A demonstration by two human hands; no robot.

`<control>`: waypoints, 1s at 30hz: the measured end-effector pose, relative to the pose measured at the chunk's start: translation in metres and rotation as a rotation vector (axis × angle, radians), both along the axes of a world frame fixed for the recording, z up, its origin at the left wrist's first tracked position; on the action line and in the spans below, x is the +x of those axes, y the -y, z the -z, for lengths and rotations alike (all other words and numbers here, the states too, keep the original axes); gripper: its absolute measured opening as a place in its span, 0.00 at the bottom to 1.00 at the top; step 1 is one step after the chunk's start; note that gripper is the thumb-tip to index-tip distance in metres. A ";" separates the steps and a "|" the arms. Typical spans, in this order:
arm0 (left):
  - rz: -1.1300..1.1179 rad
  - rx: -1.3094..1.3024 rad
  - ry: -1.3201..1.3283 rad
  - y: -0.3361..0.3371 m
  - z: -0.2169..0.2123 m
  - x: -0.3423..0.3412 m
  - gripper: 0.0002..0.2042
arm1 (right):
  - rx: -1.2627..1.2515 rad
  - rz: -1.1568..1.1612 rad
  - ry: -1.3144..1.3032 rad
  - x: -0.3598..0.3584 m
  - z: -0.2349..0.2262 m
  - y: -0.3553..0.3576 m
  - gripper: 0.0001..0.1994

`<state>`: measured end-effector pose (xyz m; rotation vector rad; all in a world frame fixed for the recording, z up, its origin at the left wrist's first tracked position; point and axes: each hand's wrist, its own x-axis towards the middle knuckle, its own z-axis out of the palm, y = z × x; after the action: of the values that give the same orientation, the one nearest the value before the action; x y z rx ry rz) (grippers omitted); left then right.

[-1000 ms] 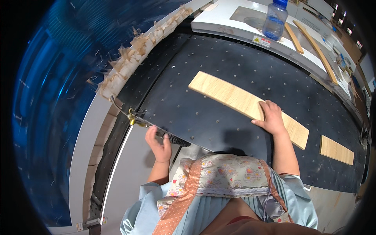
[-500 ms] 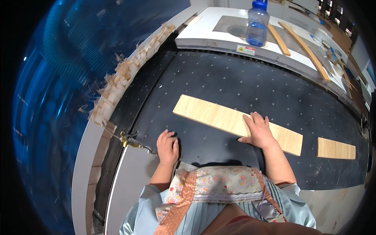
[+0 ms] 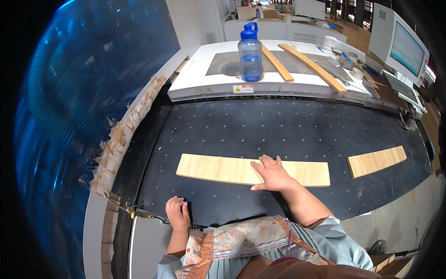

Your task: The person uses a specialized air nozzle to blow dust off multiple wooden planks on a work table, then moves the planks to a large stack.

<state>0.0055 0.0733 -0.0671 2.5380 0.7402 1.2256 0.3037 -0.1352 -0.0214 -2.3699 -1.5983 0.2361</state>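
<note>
A long, pale wood-grain board (image 3: 213, 169) lies crosswise on a black, studded worktable (image 3: 223, 209). My right hand (image 3: 273, 176) spans its width right of the middle, palm down. The thumb is at the near edge and the fingertips reach the far edge, so it grips the board. My left hand (image 3: 178, 215) rests at the table's near edge, left of the board and apart from it. Its fingers are loosely curled, with nothing seen in them. A shorter board (image 3: 377, 161) of the same look lies farther right, untouched.
Behind the table, a white machine top (image 3: 195, 69) bears a blue-capped water bottle (image 3: 251, 58) and two narrow wooden strips (image 3: 313, 67). A monitor (image 3: 406, 51) and keyboard (image 3: 399, 86) stand far right. Left are a frayed-tape-covered rail (image 3: 125, 135), a metal fitting (image 3: 132, 211) and blue translucent sheeting (image 3: 93, 93).
The view has turned and tilted up, bringing the monitor and more background in. My right hand keeps its place on the long board, and my left hand stays at the table edge.
</note>
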 end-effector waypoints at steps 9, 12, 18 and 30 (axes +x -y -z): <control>0.029 0.056 -0.056 0.001 -0.002 -0.001 0.07 | 0.018 -0.006 -0.006 0.000 0.004 0.001 0.44; 0.029 0.060 -0.056 -0.001 0.004 -0.005 0.08 | 0.046 -0.016 0.005 0.000 0.006 0.001 0.43; -0.006 -0.003 -0.049 -0.016 -0.022 0.013 0.06 | 0.096 -0.018 0.015 0.007 -0.012 0.005 0.40; 0.315 0.035 -0.290 -0.158 -0.020 0.303 0.15 | 0.285 0.690 0.215 0.025 -0.043 0.147 0.42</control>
<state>0.3081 0.2315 -0.0471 2.7589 0.3505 0.7878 0.3283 -0.2823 0.0218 -2.5943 -0.7263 -0.3696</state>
